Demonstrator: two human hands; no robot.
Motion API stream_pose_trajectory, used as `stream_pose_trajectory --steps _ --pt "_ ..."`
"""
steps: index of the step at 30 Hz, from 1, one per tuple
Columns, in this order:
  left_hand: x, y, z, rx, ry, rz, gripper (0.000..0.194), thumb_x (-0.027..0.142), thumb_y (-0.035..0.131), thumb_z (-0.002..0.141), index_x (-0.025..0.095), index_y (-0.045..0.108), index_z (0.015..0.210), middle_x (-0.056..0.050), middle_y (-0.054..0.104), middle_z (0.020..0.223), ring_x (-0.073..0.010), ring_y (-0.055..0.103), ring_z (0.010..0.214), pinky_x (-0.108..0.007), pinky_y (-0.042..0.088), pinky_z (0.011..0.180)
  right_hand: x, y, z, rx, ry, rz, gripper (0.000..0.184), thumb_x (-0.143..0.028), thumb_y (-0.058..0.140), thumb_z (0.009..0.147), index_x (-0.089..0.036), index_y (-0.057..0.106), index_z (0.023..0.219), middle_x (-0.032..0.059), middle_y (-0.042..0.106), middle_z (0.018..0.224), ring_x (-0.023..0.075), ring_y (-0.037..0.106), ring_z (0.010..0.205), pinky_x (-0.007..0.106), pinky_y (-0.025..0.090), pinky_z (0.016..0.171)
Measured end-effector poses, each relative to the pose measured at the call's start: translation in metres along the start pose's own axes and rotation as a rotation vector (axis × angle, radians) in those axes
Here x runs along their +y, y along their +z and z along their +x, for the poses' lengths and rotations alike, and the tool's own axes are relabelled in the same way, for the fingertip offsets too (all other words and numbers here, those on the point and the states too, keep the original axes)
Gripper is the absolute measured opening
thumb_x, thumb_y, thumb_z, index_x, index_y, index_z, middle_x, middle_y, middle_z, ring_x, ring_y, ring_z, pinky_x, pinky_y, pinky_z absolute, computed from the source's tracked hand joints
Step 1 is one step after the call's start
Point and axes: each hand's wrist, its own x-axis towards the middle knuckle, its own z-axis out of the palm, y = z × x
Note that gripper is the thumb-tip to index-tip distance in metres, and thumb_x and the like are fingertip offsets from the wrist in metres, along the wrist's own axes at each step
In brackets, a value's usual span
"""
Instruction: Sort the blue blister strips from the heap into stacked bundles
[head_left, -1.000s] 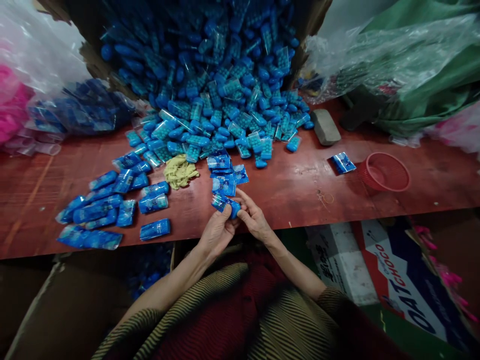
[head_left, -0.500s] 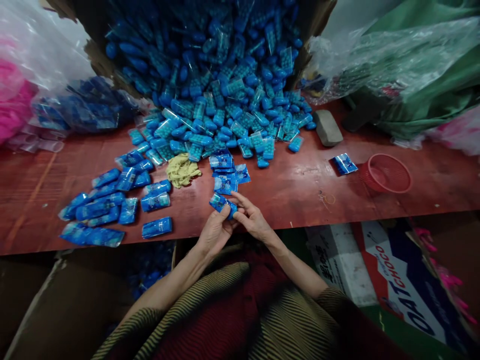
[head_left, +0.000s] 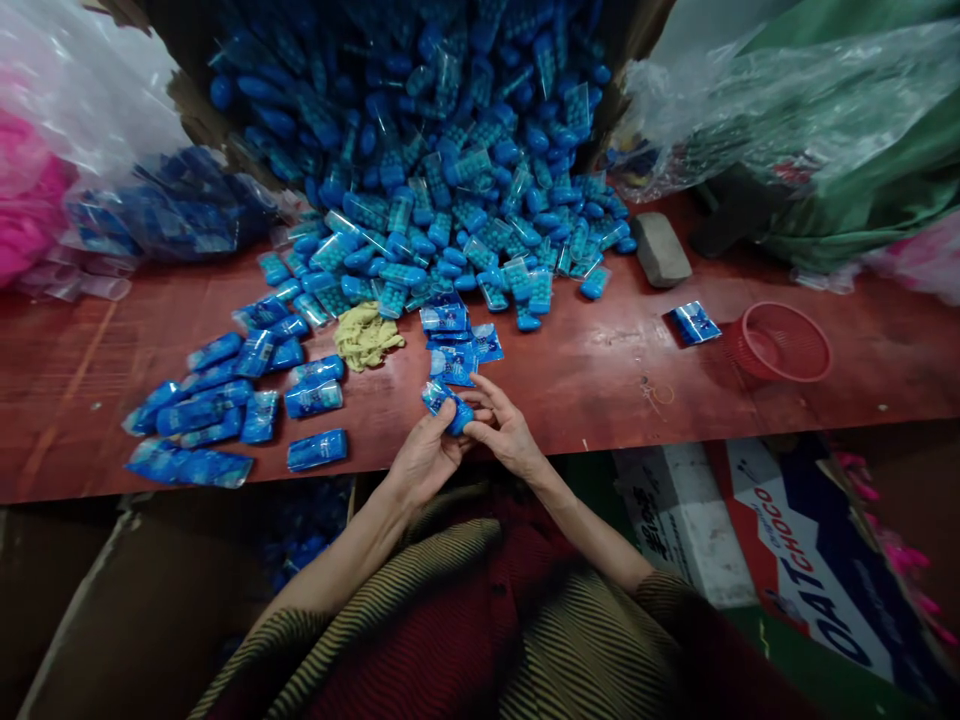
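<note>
Between my two hands, close to the table's front edge, is a small blue packet (head_left: 448,408) with a printed wrapper. My left hand (head_left: 429,450) grips it from the left with the thumb on top. From the right, the closed fingers and thumb of my right hand (head_left: 508,432) hold its other end. Just beyond lie several flat blue printed sleeves (head_left: 453,362), partly overlapping. A crumpled yellow cloth (head_left: 367,336) sits left of the sleeves. Further left is a group of wrapped blue packets (head_left: 217,400), with a single packet (head_left: 317,450) nearer me.
A heap of clear tubes with blue caps and blue balls (head_left: 450,200) spills from a torn cardboard box at the back. On the right are a grey block (head_left: 661,250), a blue packet stack (head_left: 693,324) and a red basket (head_left: 784,345). Plastic bags stand at both sides.
The packet has turned slightly in my hands, and my left thumb has shifted a little on it. The whole view has drifted slightly; the things on the table have stayed in place.
</note>
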Motion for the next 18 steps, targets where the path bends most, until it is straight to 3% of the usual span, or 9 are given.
stream_pose_trajectory --steps 3,8,13,18 --pt "0.001 -0.001 0.000 -0.074 0.019 -0.007 0.020 0.022 0.057 0.086 0.011 0.065 0.101 -0.009 0.073 0.086 -0.0173 0.069 0.080 -0.029 0.054 0.079 -0.001 -0.003 0.000 -0.003 -0.003 0.015 0.068 -0.028 0.068 0.074 -0.028 0.041 0.137 0.0035 0.060 0.122 0.0173 0.057 0.108 0.037 0.042 0.102" --pt "0.002 -0.003 -0.001 -0.199 -0.051 -0.053 0.024 0.021 0.057 0.085 0.014 0.063 0.107 -0.010 0.071 0.100 -0.0216 0.066 0.097 -0.040 0.047 0.095 -0.005 -0.014 0.003 -0.048 0.031 -0.002 0.059 -0.034 0.062 0.079 -0.029 0.045 0.135 0.0019 0.062 0.121 0.0186 0.056 0.112 0.037 0.042 0.101" --pt "-0.002 -0.002 0.001 -0.058 -0.037 -0.061 0.015 0.019 0.055 0.086 0.011 0.067 0.092 -0.009 0.073 0.086 -0.0186 0.069 0.088 -0.037 0.047 0.096 -0.004 -0.011 0.002 -0.056 0.011 -0.034 0.058 -0.033 0.058 0.082 -0.028 0.041 0.137 0.0017 0.061 0.121 0.0181 0.055 0.112 0.038 0.039 0.104" --pt "-0.011 0.003 0.002 0.064 -0.013 -0.062 0.022 0.019 0.046 0.091 0.011 0.066 0.089 -0.006 0.073 0.080 -0.0149 0.069 0.080 -0.032 0.050 0.091 0.005 -0.004 -0.003 0.029 -0.010 -0.154 0.055 -0.029 0.054 0.084 -0.027 0.041 0.137 0.0009 0.062 0.110 0.0148 0.059 0.094 0.035 0.044 0.096"
